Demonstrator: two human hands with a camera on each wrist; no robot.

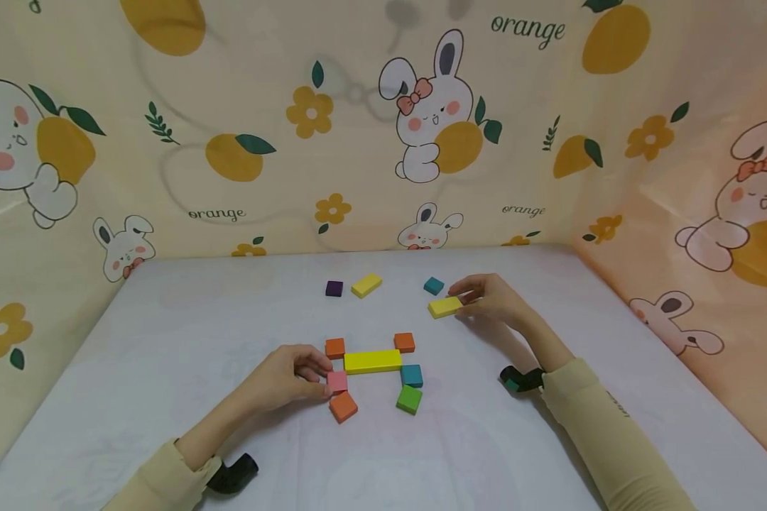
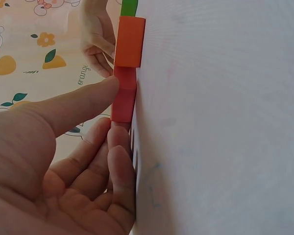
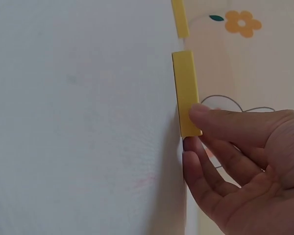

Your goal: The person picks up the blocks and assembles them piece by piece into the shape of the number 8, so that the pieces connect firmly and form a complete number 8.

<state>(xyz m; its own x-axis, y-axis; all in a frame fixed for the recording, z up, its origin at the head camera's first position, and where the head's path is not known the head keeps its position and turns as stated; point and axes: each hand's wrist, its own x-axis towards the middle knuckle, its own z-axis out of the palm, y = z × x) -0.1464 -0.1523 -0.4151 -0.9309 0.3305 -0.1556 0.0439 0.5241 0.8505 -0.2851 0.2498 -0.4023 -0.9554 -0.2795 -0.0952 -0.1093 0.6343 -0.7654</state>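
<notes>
On the white table, my left hand (image 1: 287, 377) pinches a pink block (image 1: 337, 382) with thumb and fingers. That block sits between an orange block (image 1: 335, 348) behind and another orange block (image 1: 343, 407) in front. To its right lies a long yellow block (image 1: 373, 362), with an orange block (image 1: 404, 343), a blue block (image 1: 412, 375) and a green block (image 1: 409, 399) at its right end. Farther back, my right hand (image 1: 491, 301) grips one end of a smaller yellow block (image 3: 185, 93); its thumb presses the near side. Next to this hand is a teal block (image 1: 433, 286).
At the back of the table (image 1: 166, 369) lie a dark purple block (image 1: 334, 289) and another yellow block (image 1: 366, 285). A printed cloth (image 1: 358, 128) with rabbits and oranges stands behind and at both sides. Black wrist devices (image 1: 233, 475) show at both sleeves.
</notes>
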